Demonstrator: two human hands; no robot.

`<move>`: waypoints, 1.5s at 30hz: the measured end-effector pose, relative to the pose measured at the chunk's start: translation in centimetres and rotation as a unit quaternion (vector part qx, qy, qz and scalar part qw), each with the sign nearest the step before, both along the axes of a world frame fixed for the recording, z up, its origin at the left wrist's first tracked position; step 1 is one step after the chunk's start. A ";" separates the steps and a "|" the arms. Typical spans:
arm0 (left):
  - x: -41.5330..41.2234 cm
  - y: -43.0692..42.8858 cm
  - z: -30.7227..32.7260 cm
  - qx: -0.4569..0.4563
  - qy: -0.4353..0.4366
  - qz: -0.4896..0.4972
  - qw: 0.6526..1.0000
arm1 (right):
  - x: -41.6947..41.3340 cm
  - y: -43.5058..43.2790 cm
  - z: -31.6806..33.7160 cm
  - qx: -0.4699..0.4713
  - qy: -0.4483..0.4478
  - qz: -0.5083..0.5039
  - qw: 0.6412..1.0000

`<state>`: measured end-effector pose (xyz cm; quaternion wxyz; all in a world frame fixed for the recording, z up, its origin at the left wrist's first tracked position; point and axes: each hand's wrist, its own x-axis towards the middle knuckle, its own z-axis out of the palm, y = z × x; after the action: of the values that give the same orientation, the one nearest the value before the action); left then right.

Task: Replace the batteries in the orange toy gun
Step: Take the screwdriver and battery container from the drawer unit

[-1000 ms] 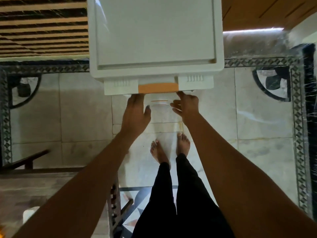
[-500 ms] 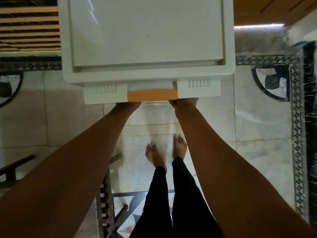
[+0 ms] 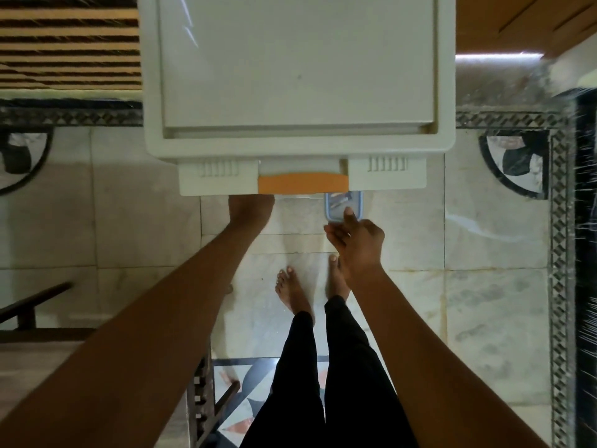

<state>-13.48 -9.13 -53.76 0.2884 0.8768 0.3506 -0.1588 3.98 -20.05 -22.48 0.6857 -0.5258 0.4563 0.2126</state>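
I look down on a white plastic drawer cabinet (image 3: 297,59) with an orange handle strip (image 3: 302,184) on its top drawer front. My left hand (image 3: 250,206) reaches in below that front; only its back and wrist show, the fingers are hidden. My right hand (image 3: 358,244) holds a small clear box with a blue rim (image 3: 339,202) just below the drawer front, thumb on its near edge. Small dark and orange items lie inside the box; I cannot make them out. No orange toy gun is in view.
My bare feet (image 3: 292,292) stand on a marble floor (image 3: 484,253) with a dark patterned border (image 3: 559,253). A dark wooden piece of furniture (image 3: 206,399) sits at lower left. A striped wooden surface (image 3: 64,43) lies at top left.
Both hands were under the drawer front half a second ago. My right hand has since drawn back toward me and to the right, bringing out the small clear box. The left hand stays under.
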 end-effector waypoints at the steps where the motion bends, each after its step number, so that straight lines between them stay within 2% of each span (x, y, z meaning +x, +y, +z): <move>1: 4.0 2.6 8.1 0.018 -0.039 -0.019 0.999 | -0.7 -0.3 0.4 -0.009 0.001 0.010 1.000; 3: 11.1 4.5 23.4 -0.075 -0.041 -0.032 0.996 | -2.2 -1.1 1.7 -0.027 0.003 0.032 0.999; 6: 11.9 6.7 33.4 -0.118 -0.034 -0.034 0.992 | -4.2 -2.4 4.7 -0.044 -0.008 0.071 0.996; 9: 8.1 4.3 37.0 -0.202 -0.024 -0.019 0.979 | -5.8 -3.7 7.9 -0.046 -0.026 0.105 0.993; 12: 6.7 3.8 41.8 -0.246 -0.070 -0.004 0.967 | -7.2 -4.6 11.6 -0.054 -0.045 0.124 0.990; 19: 8.5 4.0 50.9 -0.238 -0.196 0.017 0.951 | -6.2 -4.4 19.8 -0.057 -0.117 0.120 0.984; 23: 13.1 5.4 53.5 -0.142 -0.274 -0.003 0.951 | -3.1 -2.1 22.5 -0.039 -0.149 0.096 0.983; 25: 16.2 6.7 54.0 -0.080 -0.284 -0.029 0.955 | -0.8 -0.5 22.8 -0.024 -0.156 0.073 0.985; 28: 21.1 8.7 53.5 0.001 -0.257 -0.066 0.964 | 3.1 2.2 22.2 -0.014 -0.163 0.045 0.985; 31: 25.2 10.4 52.1 0.034 -0.213 -0.064 0.974 | 6.6 4.6 21.1 -0.013 -0.151 0.022 0.988; 34: 27.4 11.0 51.1 0.070 -0.156 -0.052 0.984 | 8.9 6.1 20.2 -0.028 -0.147 0.019 0.989; 37: 28.3 10.9 50.8 0.118 -0.146 -0.080 0.979 | 9.8 6.7 19.9 -0.057 -0.148 0.020 0.987; 43: 27.9 10.7 50.7 0.103 -0.169 -0.072 0.978 | 7.9 6.1 20.4 -0.123 -0.139 0.040 0.982; 45: 27.3 10.7 50.8 0.084 -0.189 -0.061 0.977 | 5.9 5.4 20.1 -0.220 -0.207 0.112 0.947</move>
<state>13.80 1.59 -2.98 0.2645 0.9319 0.2474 0.0220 9.87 -14.65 -2.34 0.6044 -0.7434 0.2782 0.0689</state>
